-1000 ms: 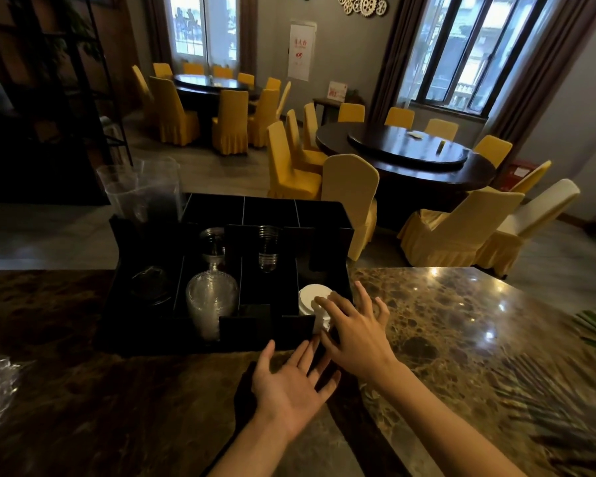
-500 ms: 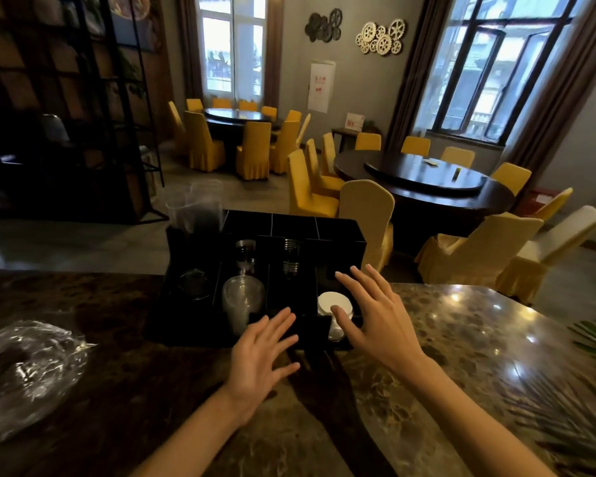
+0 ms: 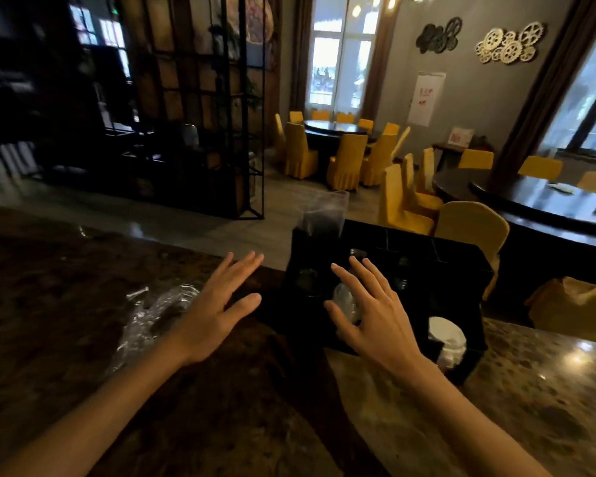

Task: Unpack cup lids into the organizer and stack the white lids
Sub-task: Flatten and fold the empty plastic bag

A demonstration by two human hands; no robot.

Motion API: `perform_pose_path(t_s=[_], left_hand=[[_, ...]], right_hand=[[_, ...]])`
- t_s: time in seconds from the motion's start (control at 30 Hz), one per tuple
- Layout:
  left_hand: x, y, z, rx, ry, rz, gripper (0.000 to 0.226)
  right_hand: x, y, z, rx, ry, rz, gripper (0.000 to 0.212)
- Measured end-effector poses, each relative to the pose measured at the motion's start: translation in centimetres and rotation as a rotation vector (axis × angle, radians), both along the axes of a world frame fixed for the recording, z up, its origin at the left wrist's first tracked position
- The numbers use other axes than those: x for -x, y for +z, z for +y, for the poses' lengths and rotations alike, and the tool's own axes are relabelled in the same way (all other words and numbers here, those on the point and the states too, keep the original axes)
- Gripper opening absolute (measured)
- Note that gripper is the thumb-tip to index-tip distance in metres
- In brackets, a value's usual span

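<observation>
A black compartment organizer (image 3: 461, 263) stands on the marble counter. A stack of white lids (image 3: 446, 335) sits in its front right slot. Clear lids (image 3: 346, 301) fill a middle slot, partly hidden by my right hand (image 3: 375, 315), which hovers over the organizer's front with fingers spread and holds nothing. My left hand (image 3: 217, 311) is open too, spread above the counter left of the organizer. A crumpled clear plastic bag (image 3: 152, 318) lies on the counter just left of my left hand.
Clear cups (image 3: 324, 215) stand at the organizer's back left corner. The dark marble counter (image 3: 547, 390) stretches both ways. Beyond it are yellow-covered chairs (image 3: 468, 228), round dark tables and a black metal shelf (image 3: 200, 108).
My view has swung left. Both hands have left the white lids and moved left, the left hand toward the plastic bag, the right over the clear lids.
</observation>
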State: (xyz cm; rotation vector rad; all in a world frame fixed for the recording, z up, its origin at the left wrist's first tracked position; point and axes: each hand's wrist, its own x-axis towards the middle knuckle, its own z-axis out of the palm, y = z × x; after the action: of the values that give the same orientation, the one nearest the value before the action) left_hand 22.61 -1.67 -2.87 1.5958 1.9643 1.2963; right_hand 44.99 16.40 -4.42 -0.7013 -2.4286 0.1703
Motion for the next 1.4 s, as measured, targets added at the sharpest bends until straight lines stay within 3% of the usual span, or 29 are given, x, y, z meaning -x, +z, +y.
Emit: perform_pose_path(t_s=[0.3, 0.53, 0.67, 0.8, 0.97, 1.13, 1.3, 1.4], left_hand=[[12.3, -0.1, -9.6, -0.014, 0.294, 0.130, 0.063], [17.9, -5.2, -14.5, 0.097, 0.318, -0.151, 0.069], [19.5, -9.9, -16.0, 0.267, 0.255, -0.218, 0.090], [20.0, -14.3, -15.9, 0.418, 0.273, -0.041, 0.085], [19.6, -16.6, -15.0, 0.392, 0.275, 0.070, 0.067], [19.8, -16.6, -14.3, 0.314, 0.314, -0.115, 0.057], [20.4, -15.6, -14.0, 0.260, 0.243, -0.658, 0.047], [21.1, -15.1, -13.8, 0.205, 0.239, -0.716, 0.042]], right_hand=[[12.1, -0.9, -6.8, 0.135, 0.188, -0.019, 0.061], [19.3, -3.9, -13.2, 0.340, 0.279, -0.115, 0.068], [21.6, -6.0, -16.4, 0.356, 0.231, -0.137, 0.075], [23.1, -7.3, -18.1, 0.454, 0.210, -0.058, 0.055], [23.7, -8.2, -18.5, 0.670, 0.211, 0.089, 0.013], [22.7, -8.2, -18.5, 0.876, 0.269, 0.313, 0.008], [21.5, -8.3, -17.9, 1.070, 0.334, 0.511, 0.017], [21.3, -8.6, -17.2, 1.095, 0.329, 0.536, 0.021]])
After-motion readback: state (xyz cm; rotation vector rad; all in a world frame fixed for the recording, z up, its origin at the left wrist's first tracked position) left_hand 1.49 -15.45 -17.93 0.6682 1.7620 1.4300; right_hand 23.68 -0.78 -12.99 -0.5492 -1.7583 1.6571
